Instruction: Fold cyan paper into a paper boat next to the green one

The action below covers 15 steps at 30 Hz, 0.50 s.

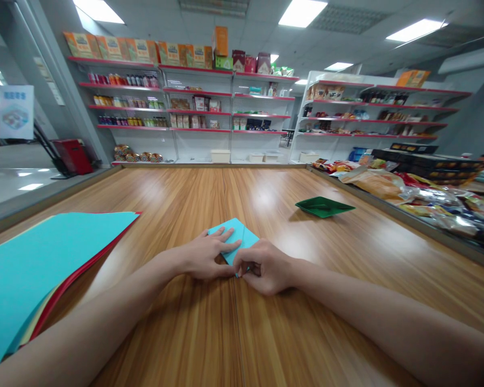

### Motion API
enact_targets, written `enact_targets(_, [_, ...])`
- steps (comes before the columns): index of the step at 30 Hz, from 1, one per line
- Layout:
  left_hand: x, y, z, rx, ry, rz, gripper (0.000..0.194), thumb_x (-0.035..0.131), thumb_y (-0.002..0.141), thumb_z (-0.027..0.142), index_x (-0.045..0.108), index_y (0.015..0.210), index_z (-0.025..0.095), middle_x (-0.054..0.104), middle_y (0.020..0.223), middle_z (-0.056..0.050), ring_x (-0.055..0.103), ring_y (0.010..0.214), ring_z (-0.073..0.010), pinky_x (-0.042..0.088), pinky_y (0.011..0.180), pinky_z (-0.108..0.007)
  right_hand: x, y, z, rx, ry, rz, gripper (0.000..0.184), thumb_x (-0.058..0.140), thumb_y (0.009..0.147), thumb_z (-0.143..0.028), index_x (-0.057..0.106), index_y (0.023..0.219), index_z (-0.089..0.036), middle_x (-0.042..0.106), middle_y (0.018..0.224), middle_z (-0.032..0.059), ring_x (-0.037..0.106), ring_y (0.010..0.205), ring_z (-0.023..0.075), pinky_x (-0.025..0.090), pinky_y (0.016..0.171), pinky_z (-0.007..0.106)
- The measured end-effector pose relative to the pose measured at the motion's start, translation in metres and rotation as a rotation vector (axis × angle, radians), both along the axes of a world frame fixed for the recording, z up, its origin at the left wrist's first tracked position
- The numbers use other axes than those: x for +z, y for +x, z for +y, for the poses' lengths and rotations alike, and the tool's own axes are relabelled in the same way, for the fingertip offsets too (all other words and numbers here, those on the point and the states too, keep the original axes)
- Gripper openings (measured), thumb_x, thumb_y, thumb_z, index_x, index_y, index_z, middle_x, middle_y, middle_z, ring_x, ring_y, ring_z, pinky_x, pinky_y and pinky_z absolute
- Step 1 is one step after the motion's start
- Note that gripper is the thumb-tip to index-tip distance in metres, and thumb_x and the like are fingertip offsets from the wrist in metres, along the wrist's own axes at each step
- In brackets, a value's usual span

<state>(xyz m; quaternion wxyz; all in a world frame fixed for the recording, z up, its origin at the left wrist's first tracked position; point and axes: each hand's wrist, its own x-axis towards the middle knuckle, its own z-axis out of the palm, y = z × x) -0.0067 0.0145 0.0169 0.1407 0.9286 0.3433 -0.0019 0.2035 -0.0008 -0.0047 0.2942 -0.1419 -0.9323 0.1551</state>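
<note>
A folded piece of light blue paper (242,234) lies on the wooden table in front of me, with a crease line across it. My left hand (210,252) rests on its left side, fingers spread flat over the paper and thumb near the lower corner. At that near corner my right hand (266,266) has its fingers curled and pinches the paper's tip. The corner itself is partly hidden by the fingers. Farther off to the right sits a folded green paper shape (325,206), touched by neither hand.
A stack of large coloured sheets (52,258), light blue on top with red and cream edges below, lies at the left. Packaged snacks (387,185) and dark boxes (427,161) crowd beyond the right edge. Stocked shelves (197,91) stand behind the wooden table (177,188).
</note>
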Motion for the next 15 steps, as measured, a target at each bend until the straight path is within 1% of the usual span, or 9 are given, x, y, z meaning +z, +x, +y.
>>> enact_targets(3, [-0.001,0.003,0.0,0.033,-0.025,0.022,0.063,0.044,0.083,0.061,0.031,0.14,0.037,0.02,0.151,-0.003,0.01,0.139,-0.0332,0.013,0.107,-0.055,0.006,-0.001,-0.003,0.019,0.05,-0.043,0.027,0.049,0.059,-0.002,0.056,0.081,-0.017,0.053,0.062,-0.0032,0.046,0.053,0.0089,0.035,0.051,0.02])
enact_targets(8, [0.0,0.006,0.0,0.068,-0.058,0.072,0.067,0.048,0.081,0.06,0.025,0.141,0.04,0.008,0.153,-0.004,0.005,0.138,-0.038,0.011,0.103,-0.064,0.013,-0.006,-0.007,0.064,0.082,-0.098,0.022,0.048,0.065,-0.005,0.053,0.083,-0.018,0.051,0.063,-0.0021,0.044,0.055,0.0105,0.034,0.052,0.021])
enact_targets(11, [0.001,0.006,-0.001,0.076,-0.082,0.074,0.068,0.043,0.081,0.065,0.023,0.141,0.04,0.002,0.153,-0.005,0.001,0.138,-0.0385,0.008,0.102,-0.066,0.01,-0.005,-0.007,0.063,0.079,-0.067,0.018,0.047,0.068,-0.006,0.052,0.081,-0.018,0.051,0.064,-0.0015,0.045,0.057,0.0111,0.035,0.053,0.022])
enact_targets(13, [0.002,0.006,-0.002,0.082,-0.09,0.069,0.069,0.038,0.081,0.069,0.023,0.141,0.04,0.001,0.153,-0.006,-0.001,0.138,-0.038,0.006,0.101,-0.067,0.006,-0.003,-0.007,0.05,0.055,-0.031,0.016,0.047,0.069,-0.007,0.051,0.081,-0.018,0.051,0.064,-0.0013,0.045,0.057,0.0112,0.036,0.054,0.022])
enact_targets(15, [0.002,0.005,-0.002,0.086,-0.096,0.069,0.07,0.036,0.08,0.071,0.022,0.141,0.04,0.0,0.153,-0.006,-0.002,0.138,-0.0376,0.004,0.101,-0.067,0.003,-0.001,-0.006,0.046,0.038,-0.018,0.015,0.048,0.07,-0.008,0.051,0.081,-0.018,0.052,0.065,-0.0011,0.046,0.058,0.0112,0.037,0.055,0.022])
